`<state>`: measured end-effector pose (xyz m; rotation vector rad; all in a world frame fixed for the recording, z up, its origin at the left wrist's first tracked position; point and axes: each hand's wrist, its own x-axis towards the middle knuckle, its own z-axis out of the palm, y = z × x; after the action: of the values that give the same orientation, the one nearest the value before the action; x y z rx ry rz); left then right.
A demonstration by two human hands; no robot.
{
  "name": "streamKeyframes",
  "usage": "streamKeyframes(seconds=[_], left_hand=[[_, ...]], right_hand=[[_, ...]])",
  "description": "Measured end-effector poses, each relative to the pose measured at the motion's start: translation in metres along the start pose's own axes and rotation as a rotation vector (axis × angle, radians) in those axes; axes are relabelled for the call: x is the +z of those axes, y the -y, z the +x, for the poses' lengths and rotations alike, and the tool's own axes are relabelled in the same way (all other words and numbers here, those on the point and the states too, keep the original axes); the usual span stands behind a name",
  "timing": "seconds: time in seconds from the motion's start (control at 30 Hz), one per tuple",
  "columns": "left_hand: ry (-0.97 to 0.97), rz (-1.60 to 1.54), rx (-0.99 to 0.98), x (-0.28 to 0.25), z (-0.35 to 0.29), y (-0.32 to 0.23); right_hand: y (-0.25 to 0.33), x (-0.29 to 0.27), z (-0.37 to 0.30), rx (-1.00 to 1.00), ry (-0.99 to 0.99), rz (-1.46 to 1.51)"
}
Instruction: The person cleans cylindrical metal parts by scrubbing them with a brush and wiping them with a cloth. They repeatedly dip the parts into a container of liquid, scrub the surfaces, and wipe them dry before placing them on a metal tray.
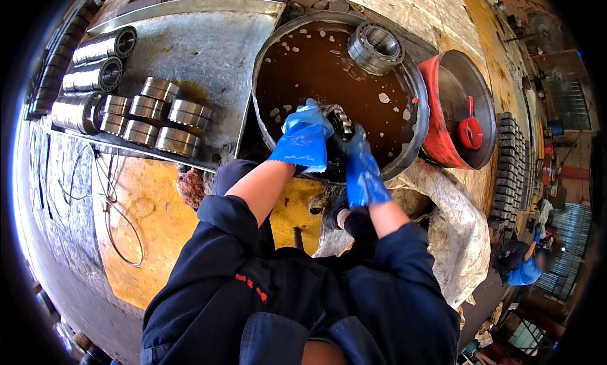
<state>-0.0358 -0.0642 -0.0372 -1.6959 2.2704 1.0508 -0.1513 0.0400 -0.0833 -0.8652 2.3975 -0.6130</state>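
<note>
A workshop floor bends across the wide fisheye view: worn yellow with dark stains left of centre, grey and shiny farther left, and pale and rough along the top. At the upper left sits a grey metal worktop with a raised rim, its dull surface marked with brown stains. On the far right the room falls into dimness around pale, barred window panes, while bright white light glares along the left edge.
</note>
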Motion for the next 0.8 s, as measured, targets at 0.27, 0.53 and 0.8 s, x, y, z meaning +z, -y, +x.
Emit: streamKeyframes(seconds=[0.27, 0.53, 0.8], left_hand=[[-0.024, -0.018, 0.056, 0.000, -0.005, 0.000], [-0.035, -0.020, 0.004, -0.008, -0.004, 0.002], [0.069, -0.027, -0.037, -0.018, -0.007, -0.013]], right_hand=[[-0.008, 0.013, 0.085, -0.071, 0.420, 0.410], [-0.017, 0.026, -0.015, -0.082, -0.099, 0.167], [0.004, -0.004, 0.086, -0.049, 0.529, 0.396]])
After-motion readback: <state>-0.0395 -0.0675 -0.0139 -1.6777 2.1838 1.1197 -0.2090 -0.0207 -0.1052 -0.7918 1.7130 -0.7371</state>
